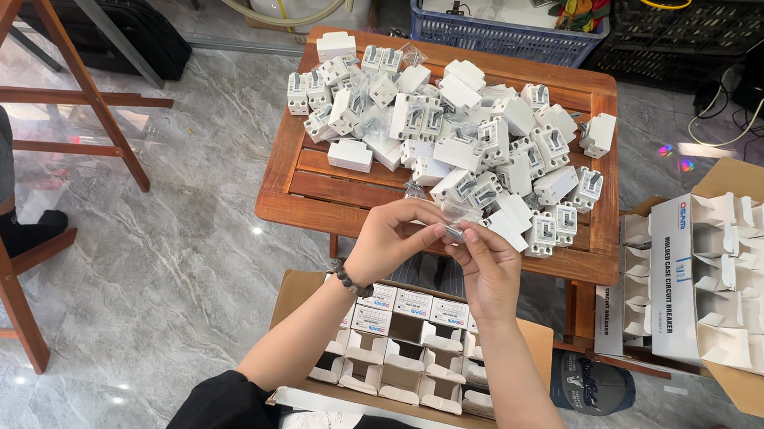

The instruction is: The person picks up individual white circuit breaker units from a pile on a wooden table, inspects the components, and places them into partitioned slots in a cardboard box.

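Both hands, left hand and right hand, pinch a small clear packet; many circuit breakers remain unboxed (carton partly filled).

White plastic breaker blocks heaped at frame centre, on reddish-brown slatted wooden table. Brown cardboard box of white cartons at bottom centre. Dark beaded bracelet beside black sleeves. Pale grey veined marble floor at left. Blue plastic crate up top.
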